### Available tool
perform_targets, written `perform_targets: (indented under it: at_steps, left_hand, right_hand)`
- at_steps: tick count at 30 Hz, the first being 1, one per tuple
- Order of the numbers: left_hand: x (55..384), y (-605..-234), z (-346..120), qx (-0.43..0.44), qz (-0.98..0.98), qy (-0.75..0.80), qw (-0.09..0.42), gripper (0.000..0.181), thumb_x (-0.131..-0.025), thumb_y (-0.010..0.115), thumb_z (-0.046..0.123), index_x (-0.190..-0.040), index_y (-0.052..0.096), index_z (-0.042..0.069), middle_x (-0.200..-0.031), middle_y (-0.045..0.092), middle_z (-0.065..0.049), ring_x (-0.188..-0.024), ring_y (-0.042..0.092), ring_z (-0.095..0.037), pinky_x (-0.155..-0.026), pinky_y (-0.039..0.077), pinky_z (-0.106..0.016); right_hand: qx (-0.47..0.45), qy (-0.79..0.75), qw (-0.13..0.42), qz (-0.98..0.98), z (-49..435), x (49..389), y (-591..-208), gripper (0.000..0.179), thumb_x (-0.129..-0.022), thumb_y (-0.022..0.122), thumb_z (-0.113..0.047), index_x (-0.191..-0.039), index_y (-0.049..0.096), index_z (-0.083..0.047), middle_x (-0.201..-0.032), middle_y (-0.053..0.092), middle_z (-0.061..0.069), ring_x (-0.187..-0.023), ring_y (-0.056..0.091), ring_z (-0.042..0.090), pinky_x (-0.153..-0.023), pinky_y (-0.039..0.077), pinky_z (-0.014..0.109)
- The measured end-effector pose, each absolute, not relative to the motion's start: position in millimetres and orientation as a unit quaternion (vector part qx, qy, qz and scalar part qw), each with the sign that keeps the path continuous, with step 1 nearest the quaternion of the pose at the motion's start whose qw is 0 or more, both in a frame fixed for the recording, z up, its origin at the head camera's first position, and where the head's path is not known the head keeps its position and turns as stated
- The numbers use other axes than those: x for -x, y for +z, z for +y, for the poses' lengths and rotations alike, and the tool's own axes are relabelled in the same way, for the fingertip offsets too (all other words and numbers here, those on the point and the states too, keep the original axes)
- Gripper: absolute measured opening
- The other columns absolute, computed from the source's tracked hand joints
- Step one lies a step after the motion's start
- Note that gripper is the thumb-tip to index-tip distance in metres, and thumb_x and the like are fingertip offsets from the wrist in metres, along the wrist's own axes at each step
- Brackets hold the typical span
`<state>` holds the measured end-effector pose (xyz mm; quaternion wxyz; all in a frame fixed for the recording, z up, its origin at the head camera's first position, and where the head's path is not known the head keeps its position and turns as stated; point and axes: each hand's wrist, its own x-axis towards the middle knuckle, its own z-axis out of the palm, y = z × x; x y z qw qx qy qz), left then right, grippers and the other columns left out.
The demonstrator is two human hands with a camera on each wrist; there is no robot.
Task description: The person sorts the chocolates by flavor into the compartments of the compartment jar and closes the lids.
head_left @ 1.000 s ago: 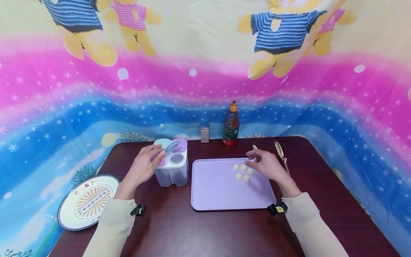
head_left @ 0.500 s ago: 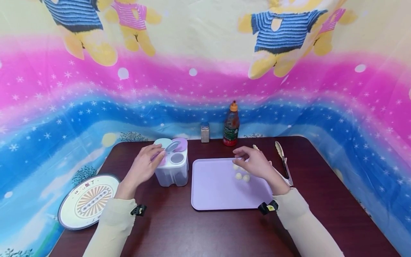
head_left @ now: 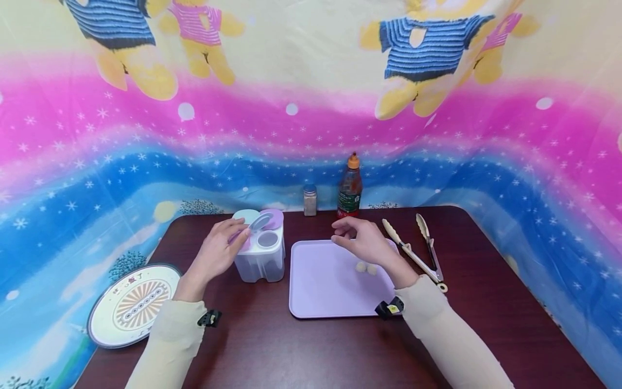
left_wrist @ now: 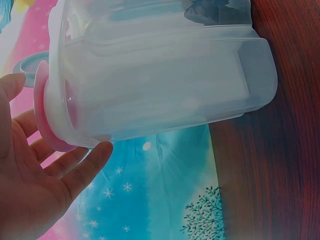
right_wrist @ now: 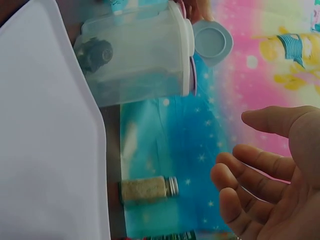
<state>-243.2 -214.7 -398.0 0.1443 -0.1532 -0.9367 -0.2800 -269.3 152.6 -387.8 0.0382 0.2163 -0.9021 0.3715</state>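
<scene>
In the head view my left hand [head_left: 221,246] is at a clear plastic box [head_left: 259,267] with several round lids. Its thumb tip meets the edge of the raised grey-blue lid [head_left: 261,221], beside an uncovered round opening. The left wrist view shows the fingers stretched along the pink lid [left_wrist: 46,110] and the box's rim. My right hand [head_left: 366,243] hovers over the lilac tray [head_left: 320,292], fingers loosely bent. Nothing lies between those fingers in the right wrist view. Two small pale balls [head_left: 366,268] show on the tray below; the hand hides the others.
A patterned plate [head_left: 136,305] leans at the table's left edge. A small jar [head_left: 310,201] and a sauce bottle [head_left: 350,192] stand at the back. Right of the tray lie open tongs [head_left: 413,254]. A printed cloth [head_left: 291,135] hangs around the table.
My right hand has moved left across the tray, uncovering the tongs and covering several of the pale balls. The left hand and the raised lid have stayed in place.
</scene>
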Motion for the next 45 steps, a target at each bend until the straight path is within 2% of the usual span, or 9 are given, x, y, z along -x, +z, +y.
perform_targets:
  at_steps: [20,30,37,45]
  left_hand:
    - [242.4,-397.8,-214.3,0.151,-0.939,-0.281,0.131,0.049,-0.105,0.045,0.040,-0.132,0.064,0.004,-0.148,0.052,-0.018,-0.144,0.036,-0.040,-0.116,0.030,-0.060]
    - [242.3,-397.9,-214.8,0.151,-0.938,-0.281,0.136,0.048,-0.105,0.046,0.039,-0.130,0.065,0.004,-0.148,0.053,-0.018,-0.143,0.037,-0.041,-0.116,0.030,-0.060]
    - [242.6,-398.5,-215.3,0.153,-0.937,-0.282,0.139,0.047,-0.105,0.046,0.039,-0.129,0.065,0.003,-0.147,0.053,-0.018,-0.143,0.037,-0.040,-0.116,0.031,-0.059]
    - [243.6,-398.7,-215.9,0.154,-0.936,-0.282,0.143,0.047,-0.105,0.047,0.038,-0.129,0.066,0.003,-0.146,0.054,-0.019,-0.142,0.038,-0.041,-0.116,0.031,-0.059]
  right_hand:
    - [-0.245,0.390,0.014,-0.888,95.0,281.9,-381.4,0.031,-0.092,0.071,-0.036,-0.120,0.069,-0.022,-0.103,0.072,-0.006,-0.085,0.063,0.010,-0.072,0.054,0.029]
    - [-0.261,0.395,0.024,-0.880,67.7,286.0,-381.0,0.031,-0.092,0.071,-0.034,-0.120,0.070,-0.021,-0.103,0.073,-0.006,-0.084,0.063,0.009,-0.069,0.054,0.027]
    - [-0.276,0.389,0.035,-0.878,56.4,287.4,-379.4,0.036,-0.093,0.071,-0.031,-0.125,0.068,-0.015,-0.104,0.073,-0.004,-0.083,0.063,0.009,-0.068,0.053,0.026]
    - [-0.290,0.384,0.041,-0.876,47.3,286.3,-376.4,0.039,-0.093,0.070,-0.029,-0.130,0.067,-0.016,-0.107,0.074,-0.003,-0.083,0.065,0.008,-0.066,0.052,0.024]
